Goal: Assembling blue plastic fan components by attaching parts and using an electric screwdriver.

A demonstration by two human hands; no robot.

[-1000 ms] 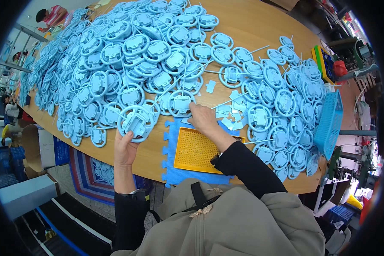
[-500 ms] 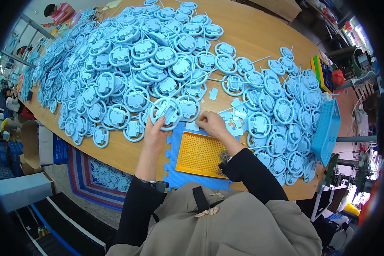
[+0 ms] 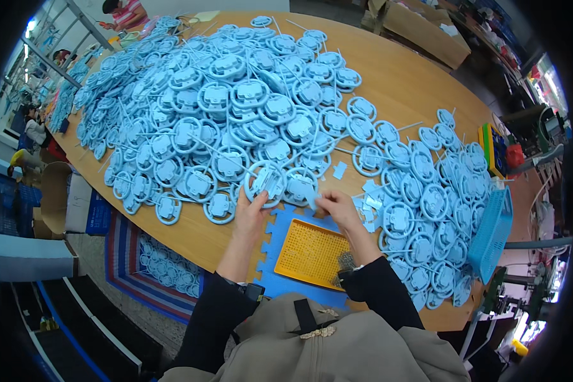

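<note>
My left hand (image 3: 251,216) grips a light-blue oval plastic ring part (image 3: 267,183) by its lower edge, its squarish centre block facing up. Between the fingertips of my right hand (image 3: 339,209) is a small flat light-blue plastic plate (image 3: 312,201), just right of the ring part. Several similar loose plates (image 3: 372,204) lie on the table beyond and right of that hand. Below the hands, a yellow perforated tray (image 3: 309,249) rests on a blue foam mat (image 3: 268,260). Small metallic pieces (image 3: 347,260), too tiny to name, are heaped at the tray's right side.
A large heap of light-blue ring parts (image 3: 229,95) with thin rods covers the left and middle of the wooden table (image 3: 401,83). Another pile (image 3: 433,204) lies at the right, beside a blue basket (image 3: 492,232). A person (image 3: 127,14) sits at the far left end.
My right hand has lifted a small plate off the table edge of the mat and brought it up beside the ring part. My left hand keeps its hold. The whole view has shifted.
</note>
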